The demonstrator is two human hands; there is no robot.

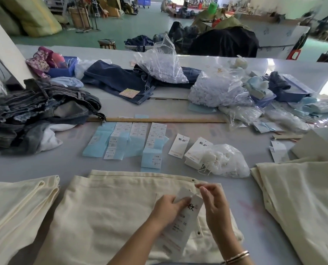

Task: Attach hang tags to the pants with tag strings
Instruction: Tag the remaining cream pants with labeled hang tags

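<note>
Cream pants (pixel 105 211) lie flat in front of me on the grey table. My left hand (pixel 167 208) pinches white hang tags (pixel 185 219) with black characters over the waistband area. Just to the right of the tags, my right hand (pixel 214 203) has its thumb and forefinger pressed together near the tags' top, apparently on a thin tag string that I cannot make out. More hang tags (pixel 179 145) lie beyond the pants. A clear bag of white tag strings (pixel 224 160) sits beside them.
Folded cream pants lie at the left (pixel 15 207) and the right (pixel 303 197). Rows of size labels on blue paper (pixel 128 140) sit ahead, behind them a wooden ruler (pixel 159 119). A denim heap (pixel 38 109) is at left, plastic bags (pixel 216 90) at right.
</note>
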